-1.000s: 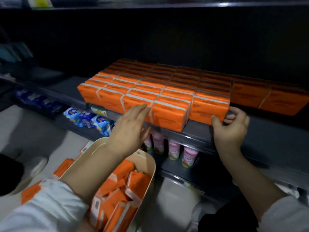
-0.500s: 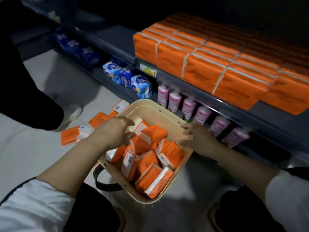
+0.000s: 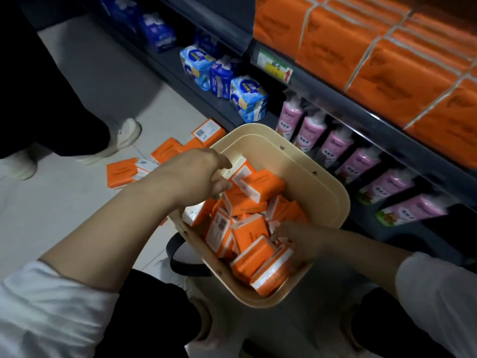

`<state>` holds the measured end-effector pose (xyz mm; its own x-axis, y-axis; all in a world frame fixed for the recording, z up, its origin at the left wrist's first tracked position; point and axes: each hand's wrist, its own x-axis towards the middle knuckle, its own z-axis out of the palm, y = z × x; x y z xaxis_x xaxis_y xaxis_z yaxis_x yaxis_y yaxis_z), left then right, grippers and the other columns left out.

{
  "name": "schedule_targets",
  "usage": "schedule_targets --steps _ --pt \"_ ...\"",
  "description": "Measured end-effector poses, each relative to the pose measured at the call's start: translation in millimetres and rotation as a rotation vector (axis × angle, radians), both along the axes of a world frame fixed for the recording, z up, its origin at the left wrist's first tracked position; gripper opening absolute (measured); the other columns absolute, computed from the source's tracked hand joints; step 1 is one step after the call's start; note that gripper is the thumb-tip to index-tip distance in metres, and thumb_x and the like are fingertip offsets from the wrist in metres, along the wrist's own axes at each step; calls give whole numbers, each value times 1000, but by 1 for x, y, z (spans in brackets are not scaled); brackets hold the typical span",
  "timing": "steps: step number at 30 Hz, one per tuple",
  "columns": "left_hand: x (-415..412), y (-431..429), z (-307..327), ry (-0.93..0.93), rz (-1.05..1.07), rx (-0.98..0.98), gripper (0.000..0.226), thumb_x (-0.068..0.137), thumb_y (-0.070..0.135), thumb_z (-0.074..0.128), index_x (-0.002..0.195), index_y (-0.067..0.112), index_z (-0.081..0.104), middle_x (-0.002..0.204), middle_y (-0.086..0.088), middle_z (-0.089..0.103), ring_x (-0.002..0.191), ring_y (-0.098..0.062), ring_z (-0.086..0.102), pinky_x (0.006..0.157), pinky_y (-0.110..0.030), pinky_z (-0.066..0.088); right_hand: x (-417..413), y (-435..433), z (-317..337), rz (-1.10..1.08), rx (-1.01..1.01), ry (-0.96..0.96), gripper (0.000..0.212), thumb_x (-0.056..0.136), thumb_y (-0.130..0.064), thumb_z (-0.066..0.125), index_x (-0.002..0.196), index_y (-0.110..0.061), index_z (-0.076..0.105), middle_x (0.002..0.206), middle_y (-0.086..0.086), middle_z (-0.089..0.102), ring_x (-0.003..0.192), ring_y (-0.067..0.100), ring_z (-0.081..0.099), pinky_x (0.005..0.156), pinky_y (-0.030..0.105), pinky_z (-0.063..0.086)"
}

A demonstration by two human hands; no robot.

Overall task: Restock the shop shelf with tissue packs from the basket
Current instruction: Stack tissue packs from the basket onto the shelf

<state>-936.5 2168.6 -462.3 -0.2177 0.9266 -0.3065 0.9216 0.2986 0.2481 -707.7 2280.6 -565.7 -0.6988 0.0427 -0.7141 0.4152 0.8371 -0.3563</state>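
A cream basket (image 3: 333, 192) sits on the floor in front of me, holding several orange tissue packs (image 3: 253, 236) in a loose heap. My left hand (image 3: 201, 177) reaches in from the left, thumb and fingers closed around the white end of the top tissue pack (image 3: 260, 184). My right hand (image 3: 291, 236) is low in the basket's right side with its fingertips buried among the packs, so its grip is hidden. Rows of orange tissue packs (image 3: 387, 65) fill the dark shelf (image 3: 335, 99) at the upper right.
Several orange packs (image 3: 121, 171) lie on the floor left of the basket. Another person's legs and white shoe (image 3: 124, 135) stand beyond them. Blue packs (image 3: 247, 96) and pink pouches (image 3: 333, 148) fill the lower shelf. The basket's black handle (image 3: 180, 264) hangs toward me.
Both hands left the shelf's front row and dropped into the basket. My view swung down from the shelf; the right hand has sunk deeper among the packs.
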Motion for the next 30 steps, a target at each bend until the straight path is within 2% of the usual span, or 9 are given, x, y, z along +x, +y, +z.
schedule_targets --steps 2,4,12,18,20,23,25,28,30 --pt "-1 -1 -1 -7 0 0 47 89 43 57 132 27 50 132 2 52 121 -18 47 96 -35 43 -4 4 -15 3 -66 -37 59 74 -24 77 127 -18 51 128 -1 51 115 17 51 93 24 39" --pt "-1 -2 -2 -9 -4 -2 47 88 43 58 132 27 50 132 2 52 121 -18 47 97 -35 42 0 2 -22 10 -53 -50 53 76 -22 74 125 -16 53 127 1 52 113 18 52 85 20 36" --pt "8 -1 -3 -88 -33 -20 48 86 45 60 129 24 54 129 4 56 115 -14 52 94 -25 40 8 12 -23 -216 -105 164 30 90 -25 55 110 -5 63 107 12 65 94 23 60 84 32 45" --pt "18 1 -4 -234 -33 -91 90 65 69 57 142 24 38 139 4 49 124 -14 47 97 -24 38 -12 26 22 -576 -290 468 21 89 -15 62 103 1 64 91 8 64 77 8 59 68 21 46" --pt "21 2 -4 -235 -14 -56 87 71 58 67 144 25 32 138 2 50 122 -16 48 93 -23 37 -20 26 34 -694 -425 511 12 89 -11 60 98 -4 62 86 3 64 74 1 63 64 14 49" --pt "20 4 -1 -242 54 9 69 78 42 71 136 26 37 116 0 59 103 -17 54 81 -25 41 -29 24 41 -845 -572 558 8 87 -15 63 94 -17 64 91 3 68 86 20 69 78 36 57" --pt "17 4 2 -221 85 48 53 80 38 70 124 25 44 96 7 56 92 -15 52 69 -25 39 -34 21 40 -907 -604 593 15 83 -25 66 98 -21 64 99 6 69 90 25 69 80 43 56" --pt "8 1 5 -108 140 88 42 80 39 69 109 20 46 86 5 48 80 -16 46 63 -28 32 -38 18 30 -988 -594 611 34 85 -35 61 112 -15 60 106 6 65 91 14 66 78 30 57" --pt "1 -1 6 -58 197 121 44 80 41 69 108 17 45 88 -1 52 80 -20 47 65 -29 35 -37 16 14 -938 -445 539 35 87 -36 60 116 -15 58 104 -1 62 93 11 62 82 31 54"
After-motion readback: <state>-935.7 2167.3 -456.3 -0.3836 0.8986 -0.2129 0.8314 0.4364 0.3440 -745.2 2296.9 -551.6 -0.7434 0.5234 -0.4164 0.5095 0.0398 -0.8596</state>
